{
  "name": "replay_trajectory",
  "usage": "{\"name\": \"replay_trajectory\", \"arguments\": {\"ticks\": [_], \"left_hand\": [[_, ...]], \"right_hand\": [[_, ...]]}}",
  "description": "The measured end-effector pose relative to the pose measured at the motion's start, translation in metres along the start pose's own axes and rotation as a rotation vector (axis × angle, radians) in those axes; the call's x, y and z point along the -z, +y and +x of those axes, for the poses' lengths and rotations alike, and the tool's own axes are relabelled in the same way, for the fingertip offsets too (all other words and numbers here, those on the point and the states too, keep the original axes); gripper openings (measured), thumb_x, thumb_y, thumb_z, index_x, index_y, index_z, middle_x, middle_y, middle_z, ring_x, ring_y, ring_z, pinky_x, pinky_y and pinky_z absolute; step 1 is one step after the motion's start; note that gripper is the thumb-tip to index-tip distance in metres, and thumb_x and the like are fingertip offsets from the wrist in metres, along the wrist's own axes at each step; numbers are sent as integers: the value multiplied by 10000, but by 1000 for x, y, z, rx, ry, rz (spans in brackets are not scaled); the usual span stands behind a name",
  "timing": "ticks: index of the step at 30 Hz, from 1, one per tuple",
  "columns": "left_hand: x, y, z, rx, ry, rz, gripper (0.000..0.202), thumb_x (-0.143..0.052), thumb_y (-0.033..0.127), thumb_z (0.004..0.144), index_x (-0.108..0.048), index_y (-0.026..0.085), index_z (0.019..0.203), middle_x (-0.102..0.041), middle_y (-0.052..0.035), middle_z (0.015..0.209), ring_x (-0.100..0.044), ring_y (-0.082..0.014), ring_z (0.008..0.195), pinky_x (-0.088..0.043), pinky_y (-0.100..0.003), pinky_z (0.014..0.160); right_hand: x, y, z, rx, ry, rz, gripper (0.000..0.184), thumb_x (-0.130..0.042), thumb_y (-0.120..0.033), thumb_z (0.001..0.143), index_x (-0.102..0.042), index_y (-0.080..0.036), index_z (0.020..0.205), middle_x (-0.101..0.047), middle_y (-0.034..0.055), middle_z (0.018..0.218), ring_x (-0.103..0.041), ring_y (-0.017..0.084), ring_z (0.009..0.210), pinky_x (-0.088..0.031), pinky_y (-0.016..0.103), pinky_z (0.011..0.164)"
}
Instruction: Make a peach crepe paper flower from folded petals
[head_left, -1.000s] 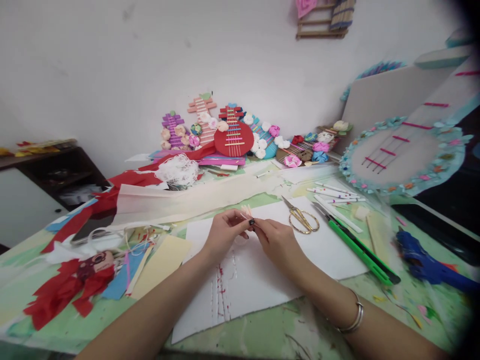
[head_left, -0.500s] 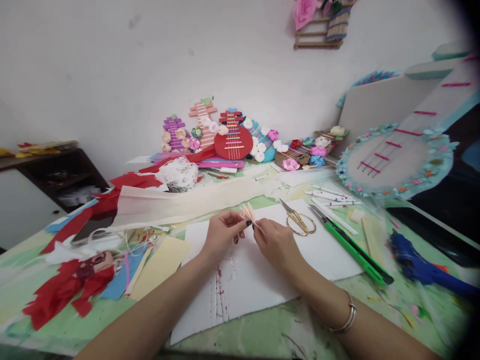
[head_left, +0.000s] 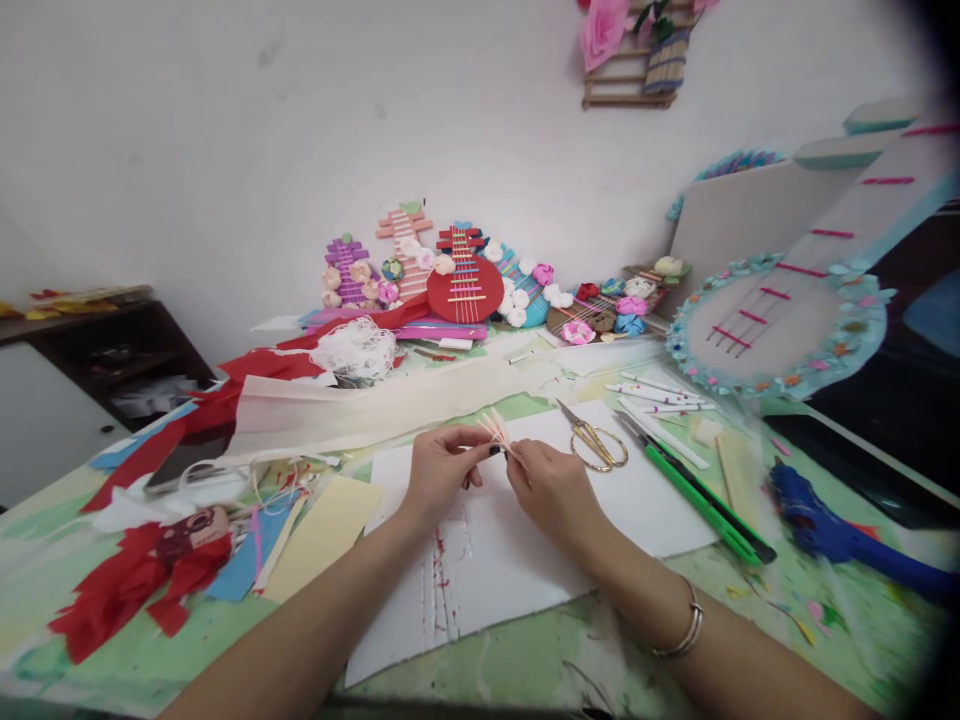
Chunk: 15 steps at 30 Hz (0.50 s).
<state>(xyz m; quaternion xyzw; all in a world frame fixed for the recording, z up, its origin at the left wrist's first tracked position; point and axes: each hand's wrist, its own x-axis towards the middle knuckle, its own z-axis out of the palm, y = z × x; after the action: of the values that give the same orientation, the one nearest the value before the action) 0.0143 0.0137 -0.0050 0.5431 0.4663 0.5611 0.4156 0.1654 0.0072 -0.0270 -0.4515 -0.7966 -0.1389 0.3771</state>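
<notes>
Over the white board (head_left: 517, 570), my two hands meet at a small fan of pale pink strips (head_left: 496, 425). My left hand (head_left: 448, 462) pinches the strips from the left, thumb and finger pressed together. From the other side, my right hand (head_left: 546, 485) is closed on their lower end, which its fingers partly hide. What the strips are made of, I cannot make out. Gold-handled scissors (head_left: 598, 444) lie on the board just right of my right hand. A green utility knife (head_left: 697, 495) rests farther right, across the board's edge.
A blue glue gun (head_left: 825, 520) lies at the right. White sticks (head_left: 664, 392) are scattered behind the knife. Red cloth (head_left: 112, 590) and a yellow card (head_left: 326, 530) lie at left. A red paper lute (head_left: 465, 290) leans on the back wall; a large pale-blue one (head_left: 787, 330) stands right.
The view has shifted slightly, so the things at the right sit a little farther left. My hands keep hold of the pink strips, nearly in the same place.
</notes>
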Motion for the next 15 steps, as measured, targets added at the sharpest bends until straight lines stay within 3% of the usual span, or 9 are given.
{"name": "replay_trajectory", "arguments": {"ticks": [5,11,15], "left_hand": [[0,-2,-2,-50,-74,111,94,-699,236,682,-695,152,722,-587,16,490,-470,-69,331,-363,-187,342],[1,-7,-3,-271,-177,311,92,-598,210,763,-678,166,772,-627,-8,654,-543,-74,400,-418,-191,414],[1,-4,0,-160,-234,253,92,-573,203,771,-643,145,785,-566,10,597,-531,-79,442,-419,-196,460]], "right_hand": [[3,0,1,13,23,-46,221,-448,-150,851,-569,-156,666,-580,19,582,-532,122,539,-245,255,501],[3,5,3,5,28,-60,221,-460,-150,844,-584,-155,662,-582,17,586,-528,125,532,-230,268,494],[4,7,3,9,-1,-70,212,-467,-150,845,-610,-157,689,-599,22,601,-528,128,539,-224,267,497]]}}
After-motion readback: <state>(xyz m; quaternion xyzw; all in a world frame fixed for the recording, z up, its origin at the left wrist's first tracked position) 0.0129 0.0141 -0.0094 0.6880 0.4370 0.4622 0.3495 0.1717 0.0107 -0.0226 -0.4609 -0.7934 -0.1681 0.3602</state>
